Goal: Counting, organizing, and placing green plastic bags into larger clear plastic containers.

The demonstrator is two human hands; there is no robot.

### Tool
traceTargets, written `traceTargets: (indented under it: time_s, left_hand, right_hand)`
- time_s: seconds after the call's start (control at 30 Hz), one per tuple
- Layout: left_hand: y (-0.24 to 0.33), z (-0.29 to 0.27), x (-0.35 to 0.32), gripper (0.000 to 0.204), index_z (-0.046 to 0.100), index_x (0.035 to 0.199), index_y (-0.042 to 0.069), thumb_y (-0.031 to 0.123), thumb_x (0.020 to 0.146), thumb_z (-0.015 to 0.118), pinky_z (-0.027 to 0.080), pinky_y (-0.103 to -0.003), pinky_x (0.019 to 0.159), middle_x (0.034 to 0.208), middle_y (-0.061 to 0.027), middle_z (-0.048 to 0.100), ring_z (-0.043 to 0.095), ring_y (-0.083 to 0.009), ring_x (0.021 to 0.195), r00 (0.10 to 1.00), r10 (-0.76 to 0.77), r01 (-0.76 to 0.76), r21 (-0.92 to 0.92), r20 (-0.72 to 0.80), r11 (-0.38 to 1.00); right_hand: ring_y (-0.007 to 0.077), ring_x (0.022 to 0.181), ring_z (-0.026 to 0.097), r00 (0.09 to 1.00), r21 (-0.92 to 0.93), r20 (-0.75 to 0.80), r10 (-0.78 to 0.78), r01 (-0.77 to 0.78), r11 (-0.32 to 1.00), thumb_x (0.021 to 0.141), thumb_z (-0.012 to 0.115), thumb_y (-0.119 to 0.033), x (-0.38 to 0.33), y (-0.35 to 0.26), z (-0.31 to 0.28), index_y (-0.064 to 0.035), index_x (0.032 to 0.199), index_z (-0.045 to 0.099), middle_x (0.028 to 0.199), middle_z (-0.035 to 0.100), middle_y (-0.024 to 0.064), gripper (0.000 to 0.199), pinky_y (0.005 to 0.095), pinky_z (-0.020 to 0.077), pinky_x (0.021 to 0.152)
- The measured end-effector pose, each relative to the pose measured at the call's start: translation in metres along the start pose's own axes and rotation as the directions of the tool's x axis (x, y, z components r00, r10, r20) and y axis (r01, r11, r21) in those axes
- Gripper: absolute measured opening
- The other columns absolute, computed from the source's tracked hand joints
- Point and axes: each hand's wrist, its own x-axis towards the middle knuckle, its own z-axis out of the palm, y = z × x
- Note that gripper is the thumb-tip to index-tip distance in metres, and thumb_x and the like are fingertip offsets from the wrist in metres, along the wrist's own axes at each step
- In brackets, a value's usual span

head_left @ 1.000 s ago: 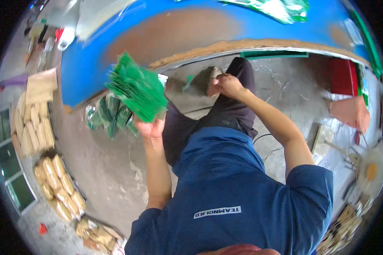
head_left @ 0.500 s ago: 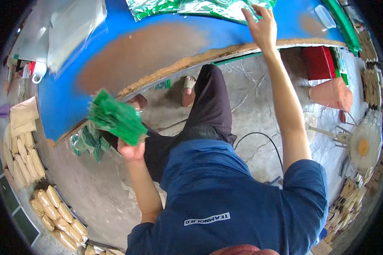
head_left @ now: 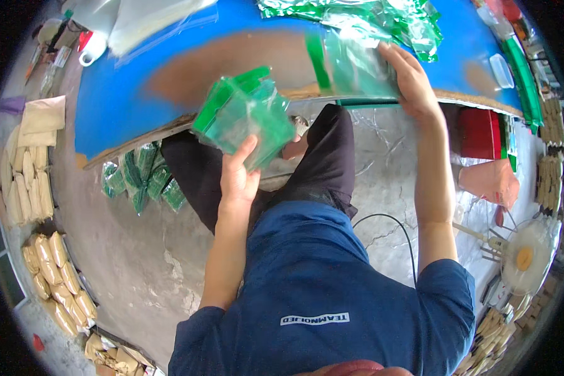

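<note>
The left hand (head_left: 237,180) pinches a stack of bags (head_left: 250,122) near the bench (head_left: 109,119), where slick film could slide apart should that pinch slacken, while the right hand (head_left: 415,91) grips another bag (head_left: 356,67).

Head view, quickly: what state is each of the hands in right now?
Left hand: closed on a stack of green-and-clear plastic bags.
Right hand: holding a green-edged clear plastic bag.

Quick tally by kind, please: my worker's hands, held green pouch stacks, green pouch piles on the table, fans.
Hands (left hand, right hand): 2
Held green pouch stack: 1
Green pouch pile on the table: 1
Fan: 1
Total: 5
</note>
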Motion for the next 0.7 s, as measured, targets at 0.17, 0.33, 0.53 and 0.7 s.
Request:
traceTargets:
  time_s: [0.17,0.33,0.53,0.7]
  left_hand:
    - [0.002,0.029,-0.004,0.060,0.050,0.137,0.009,0.024,0.086,0.078,0.042,-0.041,0.106,0.129,-0.0041,0.059,0.055,-0.0221,0.121,0.997,0.071,-0.072,0.036,0.030,0.997]
    - [-0.010,0.016,0.002,0.064,0.047,0.139,0.006,0.021,0.086,0.078,0.042,-0.039,0.105,0.134,-0.0058,0.056,0.053,-0.0216,0.122,0.991,0.128,-0.129,0.068,0.025,0.989]
    - [-0.006,0.005,0.002,0.057,0.050,0.136,0.003,0.010,0.085,0.075,0.043,-0.039,0.104,0.127,-0.0062,0.059,0.056,-0.0220,0.119,0.987,0.162,-0.162,0.058,-0.003,0.985]
    - [0.002,0.004,-0.001,0.057,0.051,0.134,0.003,0.007,0.083,0.075,0.046,-0.039,0.101,0.125,-0.0072,0.060,0.058,-0.0210,0.114,0.990,0.141,-0.140,0.077,-0.020,0.987]
  right_hand:
    - [0.0187,0.076,0.070,1.000,0.242,0.021,0.020,-0.024,0.970,0.089,0.071,-0.025,-0.038,0.011,0.109,0.0035,0.112,0.058,0.101,0.070,0.0148,0.039,0.0292,0.0557,0.061]
    - [0.0218,0.064,0.063,0.971,-0.481,0.145,-0.188,0.235,0.844,0.085,0.075,-0.027,-0.059,0.018,0.140,0.0019,0.102,0.063,0.077,0.065,0.0156,0.036,0.0348,0.0500,0.057]
    - [0.0234,0.072,0.060,0.825,-0.736,-0.131,-0.549,0.290,0.611,0.086,0.075,-0.032,-0.003,0.023,0.095,-0.0016,0.104,0.067,0.079,0.060,0.0121,0.036,0.0360,0.0477,0.064]
    - [0.0279,0.077,0.064,0.842,-0.590,0.142,-0.520,0.494,0.639,0.081,0.079,-0.039,-0.016,0.011,0.092,-0.0021,0.112,0.066,0.091,0.063,0.0151,0.049,0.0377,0.0534,0.070]
